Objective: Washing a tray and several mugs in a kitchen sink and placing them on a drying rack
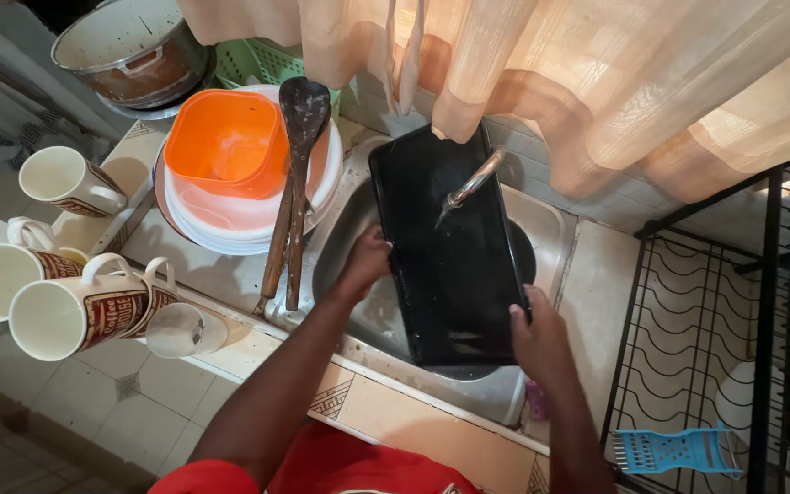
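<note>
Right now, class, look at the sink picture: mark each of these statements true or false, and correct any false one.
1. Both hands hold the black tray over the sink. True: left hand, right hand.
2. The orange container sits on white plates. True.
3. The mugs stand in the wire rack. False: they lie on the counter, left of the sink.
4. The blue grater is in the sink. False: it is at the rack.
</note>
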